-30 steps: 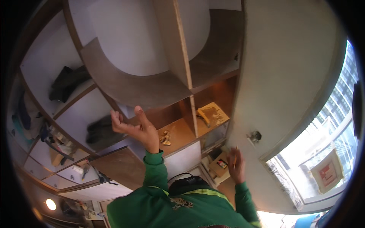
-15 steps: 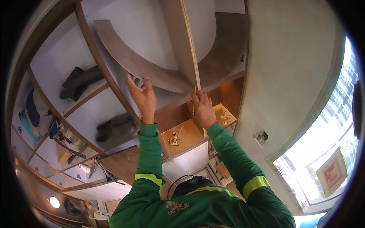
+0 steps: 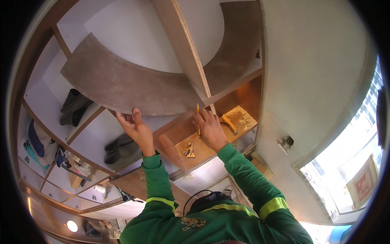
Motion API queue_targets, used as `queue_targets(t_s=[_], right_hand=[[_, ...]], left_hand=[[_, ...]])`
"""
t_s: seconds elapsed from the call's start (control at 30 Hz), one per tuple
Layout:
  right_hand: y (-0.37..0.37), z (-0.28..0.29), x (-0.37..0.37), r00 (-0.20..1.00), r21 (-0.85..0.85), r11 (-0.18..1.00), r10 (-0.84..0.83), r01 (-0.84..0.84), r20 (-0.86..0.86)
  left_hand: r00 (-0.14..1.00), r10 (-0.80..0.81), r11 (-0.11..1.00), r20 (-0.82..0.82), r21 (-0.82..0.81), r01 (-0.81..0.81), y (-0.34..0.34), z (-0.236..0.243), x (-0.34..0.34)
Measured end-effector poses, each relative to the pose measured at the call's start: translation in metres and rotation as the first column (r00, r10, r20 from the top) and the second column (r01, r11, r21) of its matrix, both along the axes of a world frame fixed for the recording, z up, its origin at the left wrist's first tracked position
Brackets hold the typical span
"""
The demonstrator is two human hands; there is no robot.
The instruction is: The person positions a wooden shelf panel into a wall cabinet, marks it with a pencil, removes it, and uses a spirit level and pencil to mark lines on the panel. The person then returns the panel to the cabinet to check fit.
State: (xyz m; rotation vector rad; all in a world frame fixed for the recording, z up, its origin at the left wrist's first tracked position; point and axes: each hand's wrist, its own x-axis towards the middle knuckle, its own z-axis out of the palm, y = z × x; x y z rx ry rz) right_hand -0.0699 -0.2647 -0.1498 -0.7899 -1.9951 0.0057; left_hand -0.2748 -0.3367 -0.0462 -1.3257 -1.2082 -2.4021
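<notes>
Gripping a pencil (image 3: 198,120), right hand (image 3: 210,129) marks shelf (image 3: 122,87); left hand (image 3: 136,128), open, braces it.

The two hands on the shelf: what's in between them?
In the head view, between the left hand and the right hand holding a yellow pencil, there is only the brown shelf board edge and a sloping wooden panel.

The curved shelf board (image 3: 122,87) looks like matt brown wood with a pale raw plywood edge. The upright divider (image 3: 183,44) shows the same layered edge. The pencil (image 3: 198,118) is glossy yellow. The sleeves (image 3: 158,183) are soft green cloth with shiny reflective bands.
</notes>
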Motion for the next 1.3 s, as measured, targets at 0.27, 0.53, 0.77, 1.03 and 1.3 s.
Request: queue_targets(t_s=[0.27, 0.53, 0.77, 1.03, 1.3], right_hand=[[0.002, -0.001, -0.006, 1.000, -0.070, 0.997, -0.013, 0.013, -0.011], [0.045, 0.050, 0.013, 0.959, -0.085, 0.994, -0.084, 0.064, -0.269], [0.041, 0.059, 0.017, 0.957, -0.060, 0.998, -0.009, -0.009, -0.291], [0.043, 0.059, 0.008, 0.941, -0.014, 1.000, -0.021, 0.017, -0.339], [0.060, 0.072, 0.026, 0.948, 0.062, 0.998, 0.020, 0.000, -0.318]], left_hand=[[0.999, -0.009, 1.000, -0.032, 0.010, 0.009, -0.006, 0.009, 0.004], [0.933, -0.162, 0.984, -0.321, 0.024, 0.179, 0.074, 0.098, 0.082], [0.916, 0.166, 0.986, -0.366, 0.088, -0.144, 0.142, 0.066, 0.043], [0.900, -0.237, 0.964, -0.366, -0.204, 0.171, 0.224, 0.056, 0.056], [0.891, -0.182, 0.978, -0.416, -0.170, 0.121, 0.255, 0.102, 0.059]])
